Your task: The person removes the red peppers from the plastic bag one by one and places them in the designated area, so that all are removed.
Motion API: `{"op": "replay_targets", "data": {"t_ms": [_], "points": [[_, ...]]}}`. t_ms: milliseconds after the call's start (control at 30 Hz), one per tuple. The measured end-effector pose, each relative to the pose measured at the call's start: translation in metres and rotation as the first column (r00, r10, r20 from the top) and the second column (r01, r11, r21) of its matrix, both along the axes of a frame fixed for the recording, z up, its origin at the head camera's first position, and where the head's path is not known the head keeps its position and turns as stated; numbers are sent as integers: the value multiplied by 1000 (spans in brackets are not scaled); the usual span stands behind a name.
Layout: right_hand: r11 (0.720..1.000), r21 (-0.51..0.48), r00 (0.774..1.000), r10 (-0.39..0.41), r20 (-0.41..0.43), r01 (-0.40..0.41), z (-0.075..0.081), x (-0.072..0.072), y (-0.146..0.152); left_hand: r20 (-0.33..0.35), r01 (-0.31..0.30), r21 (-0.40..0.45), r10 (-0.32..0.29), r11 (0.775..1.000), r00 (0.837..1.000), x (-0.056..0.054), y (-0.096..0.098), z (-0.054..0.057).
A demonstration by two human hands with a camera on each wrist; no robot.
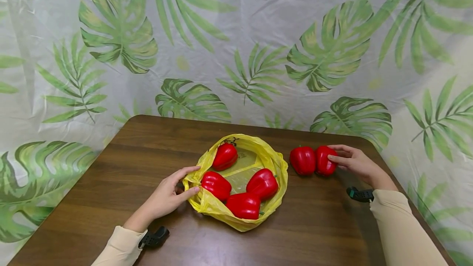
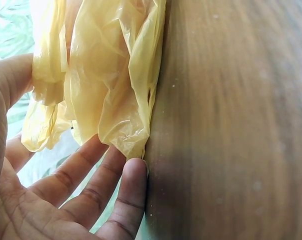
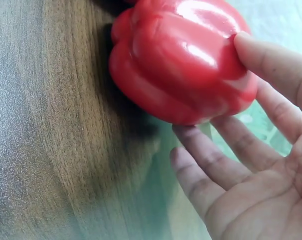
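Observation:
A yellow plastic bag (image 1: 281,188) lies with its mouth spread wide on the table, holding several red bell peppers (image 1: 242,205). At the bag's left rim, my left hand (image 1: 167,194) holds the plastic. In the left wrist view, folds of the bag (image 2: 103,70) hide the thumb tip, and the other fingers touch its side. Right of the bag, my right hand (image 1: 356,165) grips a red bell pepper (image 1: 325,160), thumb on one side and fingers on the other, as the right wrist view of this pepper (image 3: 181,60) shows. Beside it stands another red bell pepper (image 1: 303,161).
All of this is on a dark brown wooden table (image 1: 314,229) with rounded far corners. Behind it hangs a pale cloth (image 1: 258,24) printed with green leaves. A black strap device is worn on each wrist.

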State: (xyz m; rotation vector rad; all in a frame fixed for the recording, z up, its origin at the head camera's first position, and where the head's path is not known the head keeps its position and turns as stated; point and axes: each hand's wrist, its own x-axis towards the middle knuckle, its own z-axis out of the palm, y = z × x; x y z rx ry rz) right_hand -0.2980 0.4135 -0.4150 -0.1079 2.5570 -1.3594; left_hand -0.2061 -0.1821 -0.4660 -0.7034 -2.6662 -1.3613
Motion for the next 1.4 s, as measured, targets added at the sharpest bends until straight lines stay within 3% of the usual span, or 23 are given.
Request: {"op": "replay_targets", "data": {"t_ms": [267, 567, 767, 1000, 1133, 1200, 1400], "points": [[999, -21, 1000, 27, -5, -28, 2, 1, -4, -5, 0, 0, 0, 1000, 1000, 0, 0, 0], [999, 34, 1000, 5, -28, -4, 6, 4, -6, -18, -3, -3, 3, 1000, 1000, 0, 0, -1], [990, 131, 989, -29, -143, 48, 19, 8, -11, -18, -4, 0, 4, 1000, 1000, 0, 0, -1], [953, 269, 948, -52, -315, 141, 46, 16, -28, -31, -5, 1, 5, 1000, 1000, 1, -1, 0], [937, 304, 928, -48, -371, 170, 62, 24, -48, -45, -9, 7, 10, 1000, 999, 2, -2, 1], [934, 320, 928, -35, -370, 162, 70, 29, -60, -45, -6, 7, 7, 1000, 999, 1, 0, 1], [949, 311, 963, 40, -268, 47, 82, 50, -100, -5, 0, 19, 0, 1000, 1000, 3, 2, 1]]}}
